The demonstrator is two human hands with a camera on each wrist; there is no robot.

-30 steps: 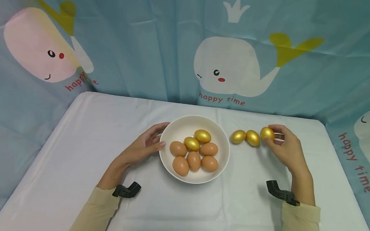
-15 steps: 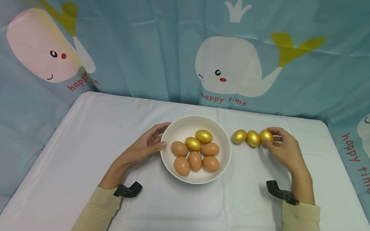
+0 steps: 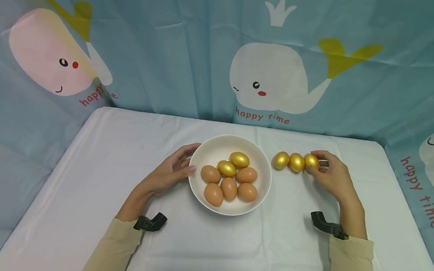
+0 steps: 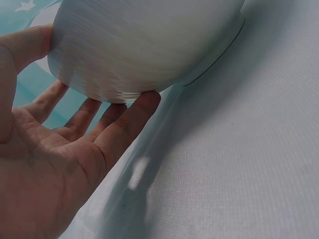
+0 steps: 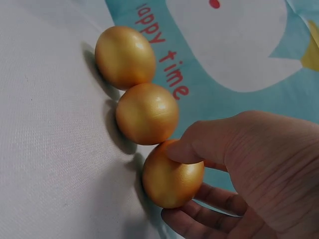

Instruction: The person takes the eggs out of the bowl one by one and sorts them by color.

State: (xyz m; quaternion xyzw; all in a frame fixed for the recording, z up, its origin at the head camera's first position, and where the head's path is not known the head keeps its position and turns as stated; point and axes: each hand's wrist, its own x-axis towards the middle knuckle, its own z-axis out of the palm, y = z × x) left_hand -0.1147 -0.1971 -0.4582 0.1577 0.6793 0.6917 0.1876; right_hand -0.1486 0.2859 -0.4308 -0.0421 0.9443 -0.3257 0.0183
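In the head view, a white bowl (image 3: 208, 148) holds several brown eggs (image 3: 229, 189) and two golden eggs (image 3: 239, 159). My left hand (image 3: 172, 169) holds it at the left side, thumb at the rim and fingertips against the outer wall; the left wrist view shows these fingers (image 4: 124, 122) beneath the bowl's curve (image 4: 144, 45). To the right of the bowl, my right hand (image 3: 332, 173) holds a golden egg (image 5: 172, 177) between thumb and fingers. This egg touches the middle golden egg (image 5: 147, 114), and another golden egg (image 5: 125, 57) ends the row on the bowl's side.
A white cloth (image 3: 203, 242) covers the table. Behind it hangs a blue curtain (image 3: 191, 67) printed with whales. Each forearm wears a black wrist mount (image 3: 329, 225) below the hand.
My right hand has moved slightly left and down, bringing its golden egg down against the middle one. The left hand keeps its place at the bowl.
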